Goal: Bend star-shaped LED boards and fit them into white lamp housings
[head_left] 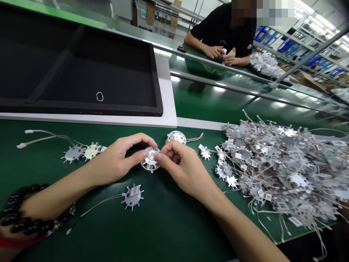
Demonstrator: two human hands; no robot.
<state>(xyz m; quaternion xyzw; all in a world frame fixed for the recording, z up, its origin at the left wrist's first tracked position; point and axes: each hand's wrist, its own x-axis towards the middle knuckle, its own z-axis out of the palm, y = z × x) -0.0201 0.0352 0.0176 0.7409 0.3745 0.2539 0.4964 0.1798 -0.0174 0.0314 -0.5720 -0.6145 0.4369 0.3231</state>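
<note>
Between my two hands sits a round white plastic ring with a spoked metal disc (151,162) in it, a pale label on its top. My left hand (122,156) grips its left side with thumb and fingers. My right hand (181,165) is closed at its right side, thumb pressing on the disc. Just behind my right hand stands another white ring (177,137) with wires. Nearer me lies a loose spoked disc (132,196) with a label and a wire ending in a small plug. Left of my left hand rest more spoked discs (92,151) with wires.
A big heap of spoked discs with wires (289,174) covers the right side of the green table (174,233). At the back left is a black tray (122,72) with a small white loop (99,96) in it. Across the bench a person (220,36) handles small parts.
</note>
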